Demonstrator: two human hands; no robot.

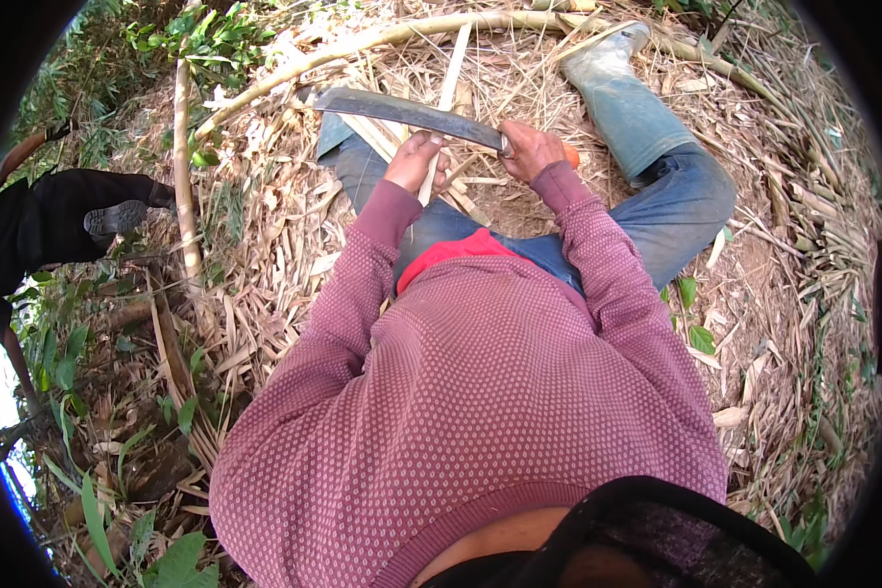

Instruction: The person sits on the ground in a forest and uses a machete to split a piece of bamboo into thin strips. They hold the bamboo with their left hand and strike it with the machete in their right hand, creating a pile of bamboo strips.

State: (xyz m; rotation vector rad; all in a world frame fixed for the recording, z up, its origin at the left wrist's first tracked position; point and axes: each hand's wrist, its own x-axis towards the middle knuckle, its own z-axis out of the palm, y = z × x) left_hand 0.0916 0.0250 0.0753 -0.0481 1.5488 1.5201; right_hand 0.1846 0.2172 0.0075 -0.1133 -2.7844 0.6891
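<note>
"What's in the left hand (419, 165)?"
"A pale strip (455, 69), pinched, its length running straight forward."
"And the right hand (532, 154)?"
"Clamped on the knife (412, 114), which crosses the strip just beyond, pointing left; contact I can't quite tell."

– How is the ground (753, 259) covered?
– It is mostly hidden by dry, straw-coloured leaves (255, 323).
– What is laid on it?
– 1 long, curved pole (412, 32) is stretched across the far side, partly hidden by a greenish boot (629, 116); dry stalks (808, 191) are strewn at the right.
</note>
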